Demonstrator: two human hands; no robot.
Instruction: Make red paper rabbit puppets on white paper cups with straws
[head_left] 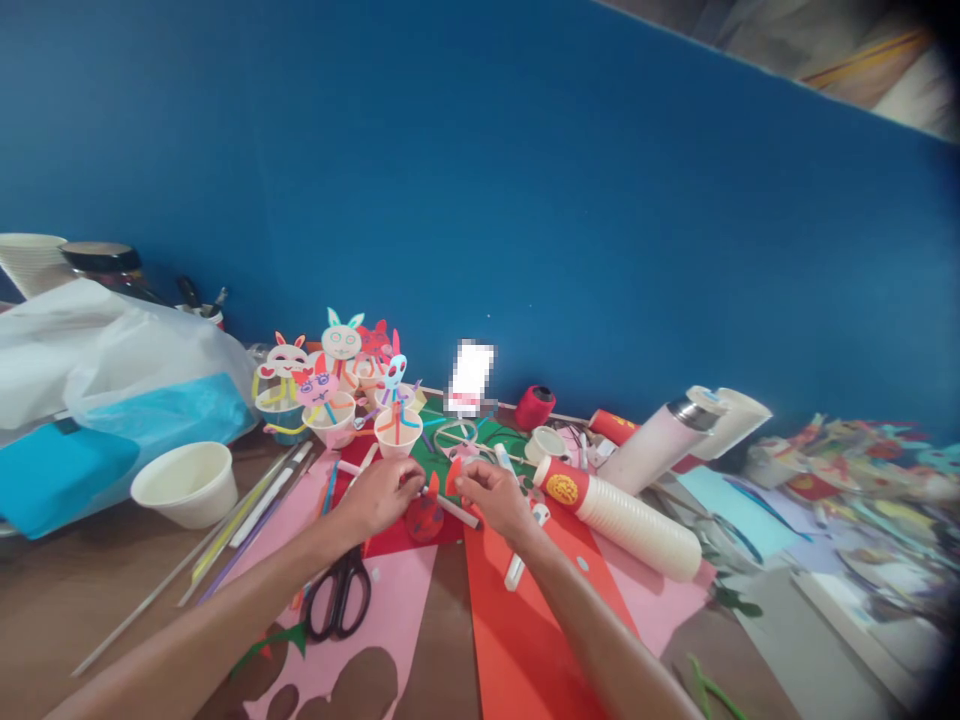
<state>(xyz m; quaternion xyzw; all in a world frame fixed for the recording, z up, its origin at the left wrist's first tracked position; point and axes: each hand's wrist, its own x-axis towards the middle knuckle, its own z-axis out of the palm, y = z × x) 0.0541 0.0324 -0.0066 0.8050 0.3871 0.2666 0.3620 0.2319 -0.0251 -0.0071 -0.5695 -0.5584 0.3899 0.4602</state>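
My left hand (pixel 386 495) is closed in a pinch just above a round red paper cutout (pixel 425 517) with dark spots. What it pinches is too small to make out. Between the fingertips of my right hand (pixel 493 492) is a small orange-red paper piece (pixel 454 477). The two hands are a short way apart, over red paper and a white marker (pixel 459 514). Black-handled scissors (pixel 339 595) lie below my left wrist, on pink paper (pixel 390 620) with holes cut out of it. Another white marker (pixel 515 572) lies by my right wrist.
Paper cups with animal-faced figures (pixel 343 340) stand behind my left hand. A stack of paper cups (pixel 637 525) and a flask (pixel 652 445) lie at the right. A bowl (pixel 187 485) is at the left. A blue wall (pixel 480 200) and a phone (pixel 471 378) are behind.
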